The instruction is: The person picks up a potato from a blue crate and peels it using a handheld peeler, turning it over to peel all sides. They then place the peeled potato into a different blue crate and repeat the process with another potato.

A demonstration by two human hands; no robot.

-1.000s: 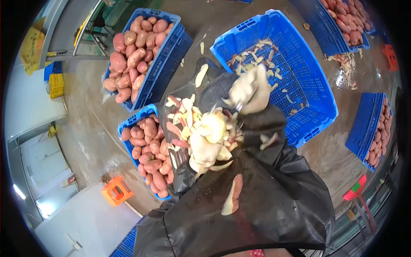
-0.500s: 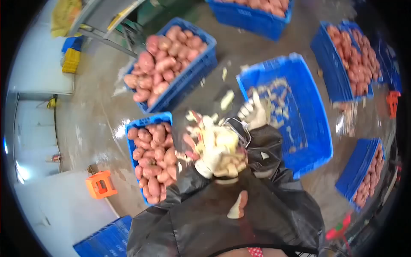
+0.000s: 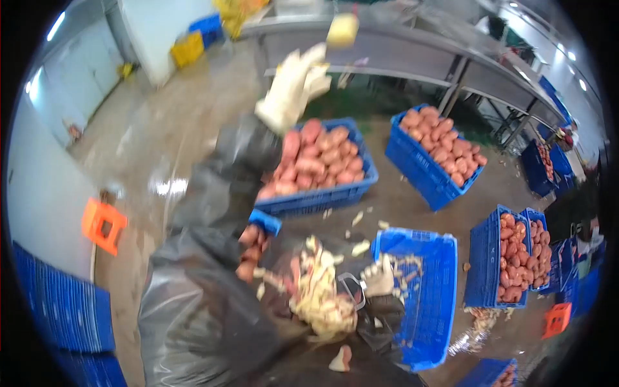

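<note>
Nearby, peelings (image 3: pixel 407 273) in blue crate (image 3: pixel 442 316).

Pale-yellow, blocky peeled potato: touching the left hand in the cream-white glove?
Cannot tell. In the head view, the potato shows just past the outstretched left hand, but blur hides any contact or gap.

The floor (image 3: pixel 145 145) is brown-grey and wet, with bright glare patches at left and at lower right. White wall panels (image 3: pixel 48 161) bound the left side, a grey metal table (image 3: pixel 400 61) on legs spans the far side, and one orange stool (image 3: pixel 94 216) stands near the left wall, a second orange stool (image 3: pixel 556 316) at right. A strip light (image 3: pixel 56 26) is lit at upper left; small ceiling lights (image 3: pixel 572 56) are lit at upper right.
</note>
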